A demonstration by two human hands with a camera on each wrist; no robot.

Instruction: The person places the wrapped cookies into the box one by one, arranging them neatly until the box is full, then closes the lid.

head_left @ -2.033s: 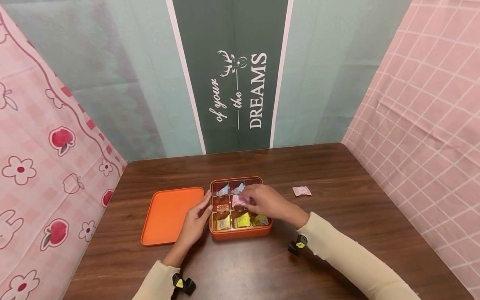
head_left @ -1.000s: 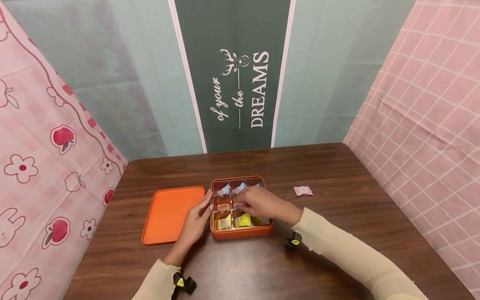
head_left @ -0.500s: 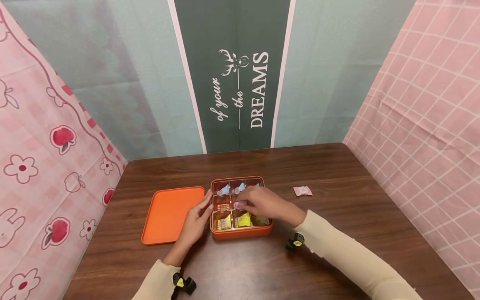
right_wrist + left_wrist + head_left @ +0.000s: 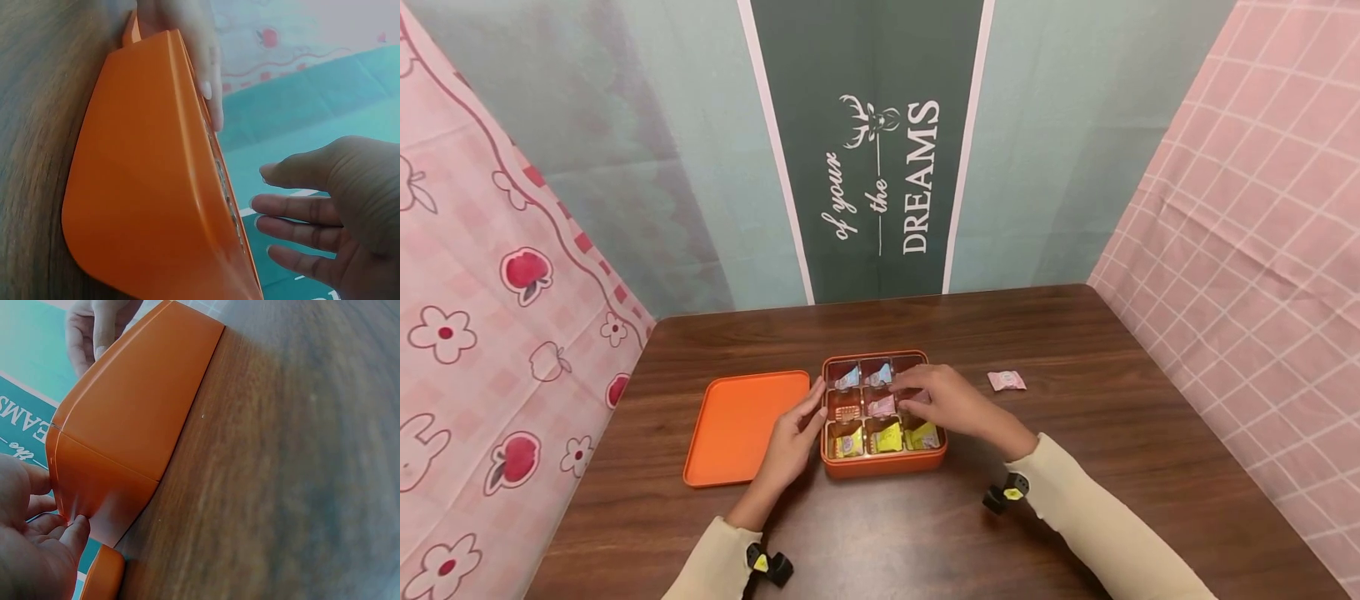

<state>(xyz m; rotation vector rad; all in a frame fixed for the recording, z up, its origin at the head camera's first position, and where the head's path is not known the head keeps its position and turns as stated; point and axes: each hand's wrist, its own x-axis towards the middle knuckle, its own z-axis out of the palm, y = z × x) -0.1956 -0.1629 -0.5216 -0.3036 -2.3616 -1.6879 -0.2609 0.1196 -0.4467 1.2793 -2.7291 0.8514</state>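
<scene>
An orange box (image 4: 883, 465) with a clear divided insert stands on the table, seen from the sides in both wrist views. Yellow-wrapped candies (image 4: 887, 437) fill its near row, and blue-wrapped candies (image 4: 847, 379) lie in the far row. In the middle compartment sits a pink-wrapped candy (image 4: 881, 406); the compartment to its left holds no candy. My left hand (image 4: 790, 442) rests its extended fingers against the box's left side. Over the right part of the box hovers my right hand (image 4: 951, 404), thumb and fingers apart, nothing between them, hiding compartments beneath it.
Left of the box lies a flat orange lid (image 4: 747, 429). Another pink-wrapped candy (image 4: 1007, 381) is on the wooden table (image 4: 895, 533) to the right. Fabric hangings (image 4: 1030, 150) enclose the table's back and sides.
My right hand, which held a pink-wrapped candy and lowered it into the middle compartment, has let it go and moved up and right. The left hand has stayed at the box's side.
</scene>
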